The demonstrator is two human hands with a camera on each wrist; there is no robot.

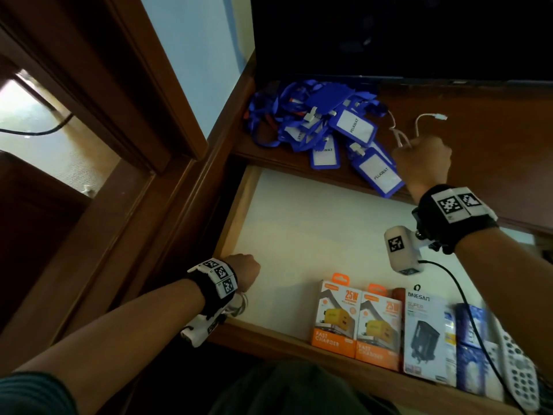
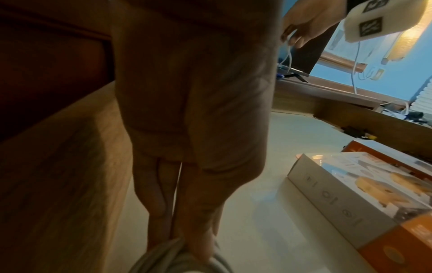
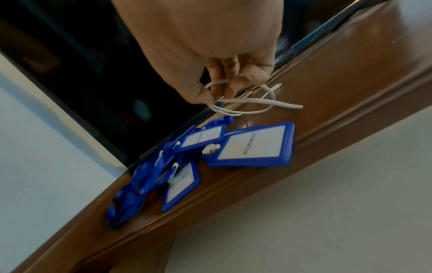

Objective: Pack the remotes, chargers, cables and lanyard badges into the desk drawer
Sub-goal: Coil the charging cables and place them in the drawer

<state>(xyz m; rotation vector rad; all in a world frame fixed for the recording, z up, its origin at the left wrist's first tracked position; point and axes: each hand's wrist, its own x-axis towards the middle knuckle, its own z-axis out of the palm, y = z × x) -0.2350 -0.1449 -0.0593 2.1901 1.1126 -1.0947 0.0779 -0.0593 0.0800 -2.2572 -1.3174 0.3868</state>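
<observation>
The desk drawer (image 1: 299, 229) stands open with a white bottom. My left hand (image 1: 242, 274) is low in its front-left corner, fingers curled on a coiled white cable (image 1: 241, 305), a grey bundle (image 2: 177, 258) at the fingertips in the left wrist view. Over the desk top, my right hand (image 1: 402, 149) pinches a thin white cable (image 1: 419, 119) whose loops and plug (image 3: 257, 101) hang just above the wood. A pile of blue lanyard badges (image 1: 329, 127) lies left of that hand. Charger boxes (image 1: 338, 319) and a white remote (image 1: 514, 363) sit along the drawer's front.
A dark screen (image 1: 389, 34) stands close behind the badges and cable. One badge (image 1: 377, 172) overhangs the desk edge above the drawer. A black-charger box (image 1: 425, 333) and blue boxes (image 1: 472, 339) fill the drawer's front right. Bare white bottom spans the drawer's back and left.
</observation>
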